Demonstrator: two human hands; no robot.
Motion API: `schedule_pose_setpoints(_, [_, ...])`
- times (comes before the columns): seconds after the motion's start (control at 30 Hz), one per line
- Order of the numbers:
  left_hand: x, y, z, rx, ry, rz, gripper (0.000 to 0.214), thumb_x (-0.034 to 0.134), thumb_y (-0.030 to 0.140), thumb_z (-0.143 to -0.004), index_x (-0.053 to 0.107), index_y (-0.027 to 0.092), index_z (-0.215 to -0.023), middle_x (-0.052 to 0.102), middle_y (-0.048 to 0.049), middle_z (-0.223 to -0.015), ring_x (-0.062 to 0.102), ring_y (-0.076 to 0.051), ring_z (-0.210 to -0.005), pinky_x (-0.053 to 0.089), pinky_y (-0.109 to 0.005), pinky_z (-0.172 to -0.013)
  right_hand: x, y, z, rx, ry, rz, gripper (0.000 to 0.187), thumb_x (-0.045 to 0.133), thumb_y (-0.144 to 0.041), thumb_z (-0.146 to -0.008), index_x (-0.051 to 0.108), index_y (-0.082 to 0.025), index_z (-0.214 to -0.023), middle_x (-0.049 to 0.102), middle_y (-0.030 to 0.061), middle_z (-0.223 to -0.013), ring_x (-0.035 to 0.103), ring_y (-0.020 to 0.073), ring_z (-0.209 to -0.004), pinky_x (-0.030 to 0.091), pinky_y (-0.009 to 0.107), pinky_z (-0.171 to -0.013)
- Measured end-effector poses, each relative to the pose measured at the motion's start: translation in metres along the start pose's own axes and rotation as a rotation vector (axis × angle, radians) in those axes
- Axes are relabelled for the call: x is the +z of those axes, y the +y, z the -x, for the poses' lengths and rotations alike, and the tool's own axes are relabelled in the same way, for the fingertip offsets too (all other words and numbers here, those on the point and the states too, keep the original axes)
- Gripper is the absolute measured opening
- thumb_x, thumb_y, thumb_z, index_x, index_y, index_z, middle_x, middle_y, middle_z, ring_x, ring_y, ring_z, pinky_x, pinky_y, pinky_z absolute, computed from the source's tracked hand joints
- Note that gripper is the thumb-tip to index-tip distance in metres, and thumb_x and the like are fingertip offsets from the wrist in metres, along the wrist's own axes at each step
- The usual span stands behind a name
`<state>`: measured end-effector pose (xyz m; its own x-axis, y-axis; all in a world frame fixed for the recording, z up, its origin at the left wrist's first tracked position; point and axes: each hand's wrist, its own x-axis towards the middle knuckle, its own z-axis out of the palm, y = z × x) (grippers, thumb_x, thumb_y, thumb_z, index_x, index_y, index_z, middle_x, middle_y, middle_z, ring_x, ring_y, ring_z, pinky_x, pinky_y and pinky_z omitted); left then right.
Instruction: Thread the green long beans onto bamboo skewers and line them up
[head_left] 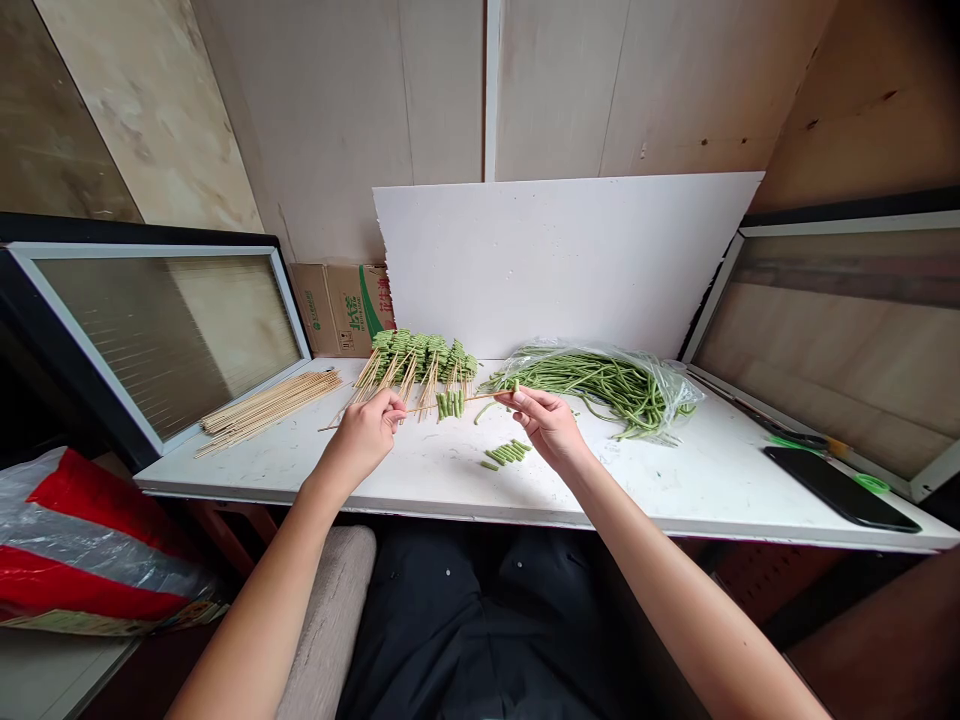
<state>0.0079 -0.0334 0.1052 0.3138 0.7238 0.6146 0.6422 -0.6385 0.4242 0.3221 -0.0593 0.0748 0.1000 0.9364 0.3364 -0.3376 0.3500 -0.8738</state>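
Note:
My left hand (367, 432) is closed round a thin bamboo skewer (420, 407) that lies level above the white table (675, 480). A few short green bean pieces (450, 403) hang threaded on the skewer's middle. My right hand (546, 422) pinches the skewer's right end, with a green bean piece at the fingertips. A small heap of cut bean pieces (506, 453) lies on the table just below and between my hands.
Finished bean skewers (420, 358) are piled behind my hands. A clear bag of long green beans (607, 380) lies to the right. Bare skewers (266, 405) lie at the left. A black phone (840, 487) and green-handled scissors (810, 440) rest at the right edge.

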Motion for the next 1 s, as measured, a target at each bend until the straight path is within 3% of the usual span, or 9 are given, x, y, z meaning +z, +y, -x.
schedule_pose_setpoints(0.27, [-0.001, 0.001, 0.001, -0.009, -0.002, 0.02, 0.015, 0.049, 0.015, -0.091, 0.061, 0.024, -0.09, 0.066, -0.0006, -0.071, 0.066, -0.019, -0.069, 0.046, -0.027, -0.067, 0.001, -0.004, 0.001, -0.029, 0.018, 0.039, 0.028, 0.097, -0.044, -0.074, 0.086, -0.027, -0.093, 0.085, 0.0106, -0.105, 0.078, 0.0312, -0.11, 0.057, 0.04, -0.083])
schedule_pose_setpoints(0.5, [0.0, 0.004, 0.0, -0.015, 0.075, 0.032, 0.012, 0.051, 0.025, -0.096, 0.061, 0.023, -0.09, 0.066, -0.0002, -0.069, 0.063, -0.018, -0.064, 0.047, -0.028, -0.067, 0.004, -0.005, 0.003, -0.006, 0.022, -0.039, 0.03, 0.095, -0.046, -0.075, 0.086, -0.028, -0.097, 0.083, 0.007, -0.106, 0.074, 0.0282, -0.112, 0.054, 0.034, -0.072])
schedule_pose_setpoints(0.83, [0.004, 0.011, 0.002, 0.025, 0.095, -0.03, 0.019, 0.049, 0.012, -0.093, 0.064, 0.023, -0.093, 0.07, -0.0014, -0.073, 0.07, -0.02, -0.073, 0.05, -0.027, -0.072, 0.007, -0.01, 0.003, -0.007, 0.071, -0.035, 0.03, 0.097, -0.05, -0.07, 0.083, -0.029, -0.086, 0.082, 0.0067, -0.114, 0.066, 0.0312, -0.126, 0.056, 0.037, -0.081])
schedule_pose_setpoints(1.0, [0.002, 0.007, 0.004, 0.036, 0.129, -0.086, 0.023, 0.048, 0.007, -0.09, 0.064, 0.023, -0.094, 0.073, -0.0012, -0.077, 0.073, -0.02, -0.077, 0.051, -0.027, -0.074, 0.01, -0.011, 0.005, -0.056, 0.048, -0.032, 0.025, 0.098, -0.046, -0.069, 0.083, -0.029, -0.079, 0.081, 0.0065, -0.108, 0.068, 0.0279, -0.11, 0.055, 0.037, -0.075])
